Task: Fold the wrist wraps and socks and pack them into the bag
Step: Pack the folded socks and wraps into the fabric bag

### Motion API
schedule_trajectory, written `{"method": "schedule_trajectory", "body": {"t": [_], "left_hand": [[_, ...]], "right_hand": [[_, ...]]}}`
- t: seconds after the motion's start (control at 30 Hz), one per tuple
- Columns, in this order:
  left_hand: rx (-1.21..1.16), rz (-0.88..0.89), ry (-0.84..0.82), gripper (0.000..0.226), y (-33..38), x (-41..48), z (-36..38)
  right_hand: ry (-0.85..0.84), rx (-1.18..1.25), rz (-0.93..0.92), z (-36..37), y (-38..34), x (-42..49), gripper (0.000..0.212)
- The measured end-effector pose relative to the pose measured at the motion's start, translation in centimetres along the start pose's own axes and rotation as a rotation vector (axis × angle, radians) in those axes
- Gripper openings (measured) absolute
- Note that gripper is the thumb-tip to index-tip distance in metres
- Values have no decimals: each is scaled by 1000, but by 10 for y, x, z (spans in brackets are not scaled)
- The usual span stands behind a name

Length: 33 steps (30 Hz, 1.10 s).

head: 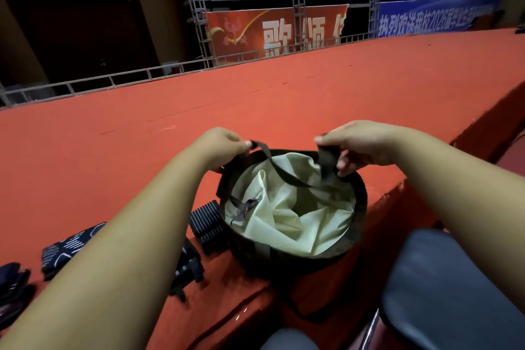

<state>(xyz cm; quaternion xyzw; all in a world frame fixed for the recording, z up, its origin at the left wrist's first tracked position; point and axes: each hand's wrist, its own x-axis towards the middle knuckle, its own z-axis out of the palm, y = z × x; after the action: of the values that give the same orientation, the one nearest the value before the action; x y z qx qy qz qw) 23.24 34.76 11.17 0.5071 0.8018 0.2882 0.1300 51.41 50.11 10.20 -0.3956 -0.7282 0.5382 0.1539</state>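
A dark round bag (292, 253) with a pale green lining (287, 216) stands open at the edge of the red carpeted stage. My left hand (224, 145) pinches the bag's dark strap (284, 170) at the far left rim. My right hand (355, 142) grips the strap's other end at the far right rim. Left of the bag lies a folded striped dark sock (206, 224). Black wrist wraps (189, 270) lie partly hidden under my left forearm. A folded patterned sock (65, 250) and more dark folded items (14, 287) lie further left.
The red carpeted stage (255, 99) stretches ahead, with a metal rail (113, 79) along its far edge. A dark padded seat (454, 293) sits at the lower right, close to the bag. The stage drops off at its near edge.
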Motion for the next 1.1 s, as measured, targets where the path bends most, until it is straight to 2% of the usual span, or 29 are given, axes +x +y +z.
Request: {"method": "schedule_trajectory", "body": {"t": [0.1,0.13,0.17,0.23,0.3,0.33,0.43,0.47,0.57,0.63,0.67,0.73,0.77,0.8,0.83,0.9,0.97,1.03,1.1], "left_hand": [[-395,-241,205,29,-1,12,6],[-466,-314,221,28,-1,13,8],[-442,-349,211,31,-4,16,10],[-150,-329,165,47,-5,16,13],[163,-287,93,62,3,3,13],[209,-296,28,70,8,-5,11],[45,-405,-276,97,22,-35,9],[71,-412,-386,102,27,-45,11],[299,-391,-582,91,24,-60,36],[297,-425,-574,71,12,-64,58],[247,-453,-550,62,7,-65,66],[172,-445,-502,36,1,-65,71],[149,-427,-451,23,2,-65,70],[128,-402,-398,14,4,-67,66],[103,-375,-349,12,4,-66,63],[-18,-335,-300,8,5,-62,55],[-440,-429,-241,16,6,-59,47],[-741,-468,-156,24,13,-53,37],[-936,-424,-49,26,31,-50,20]], "right_hand": [[168,21,30,0,8,10,40],[232,12,53,1,10,13,41],[289,13,79,2,13,16,40],[354,60,142,4,18,21,40],[341,117,179,5,22,25,38],[325,130,178,4,23,28,34],[260,190,133,2,23,34,16],[239,195,110,1,24,34,10],[197,21,7,-2,33,34,10],[142,-201,-21,0,39,29,17],[96,-299,13,3,43,26,33],[13,-416,144,7,50,21,83],[-25,-414,210,8,56,20,95],[-67,-380,255,10,60,17,94],[-93,-341,276,11,65,15,85],[-60,-368,235,14,65,6,54],[151,-483,188,16,55,0,23],[363,-534,162,10,38,-3,17],[549,-564,55,0,14,-7,22]]}}
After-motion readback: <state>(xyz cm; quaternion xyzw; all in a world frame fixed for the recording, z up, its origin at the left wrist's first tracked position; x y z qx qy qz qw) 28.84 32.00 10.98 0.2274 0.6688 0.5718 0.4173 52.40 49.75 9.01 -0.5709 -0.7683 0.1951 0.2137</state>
